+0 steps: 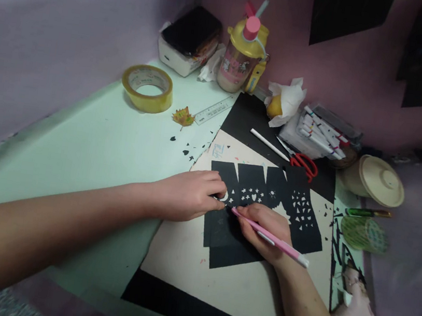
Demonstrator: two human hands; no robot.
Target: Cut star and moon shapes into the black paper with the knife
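Note:
My left hand (189,194) lies curled on the left edge of a black paper cut-out (267,207) with star, heart and triangle holes, pressing it onto a beige board (225,280). My right hand (263,233) is closed around a pink craft knife (270,238), its tip touching the black paper just right of my left fingertips. The two hands nearly meet at the tip.
A tape roll (148,88), a leaf (183,117), a ruler (213,110), a yellow drink bottle (244,53) and a box (188,40) stand at the back. Red scissors (301,161), a white pen (270,145), markers (324,132), a lidded bowl (376,180) sit right.

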